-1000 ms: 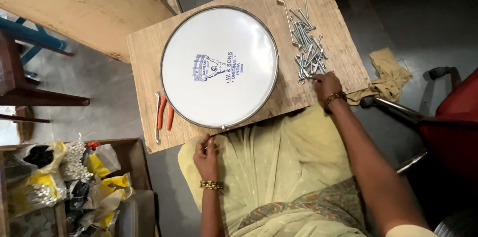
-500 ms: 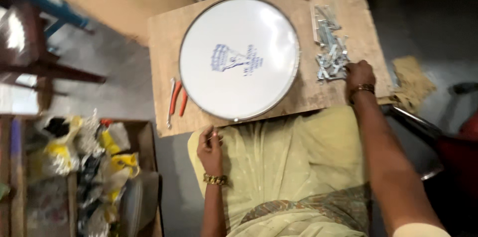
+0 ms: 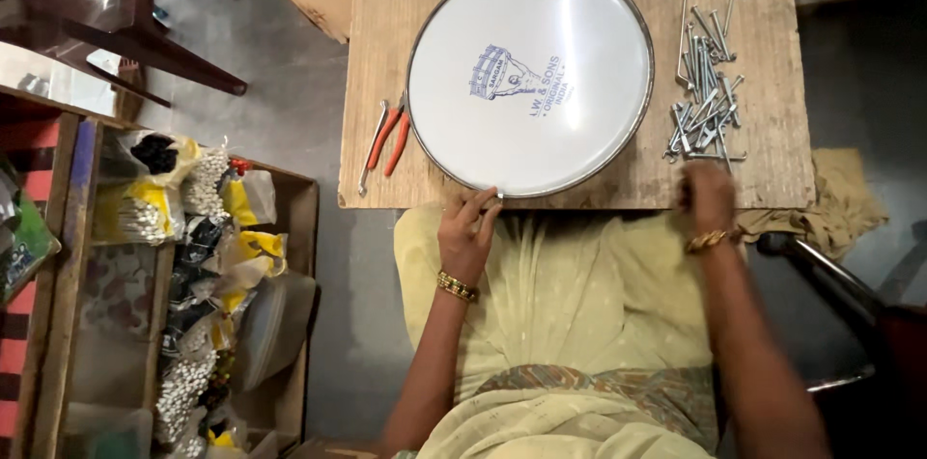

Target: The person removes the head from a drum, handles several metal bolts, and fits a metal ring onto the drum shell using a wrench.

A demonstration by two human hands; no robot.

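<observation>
Dim room, soft glare on white drumhead point(image 3: 530, 76), right hand point(image 3: 708, 196) motion-blurred, dark shadowed corners

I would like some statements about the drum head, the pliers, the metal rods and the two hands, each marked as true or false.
1. The left hand touches the near rim of the white drum head. True.
2. The pliers with orange handles lie to the right of the drum head. False: they lie to its left on the wooden board.
3. The pile of metal rods lies to the right of the drum head. True.
4. The right hand rests on top of the drum head. False: it is at the near edge of the board, just below the rods.
5. The drum head stands upright on its edge. False: it lies flat on the board.
</observation>
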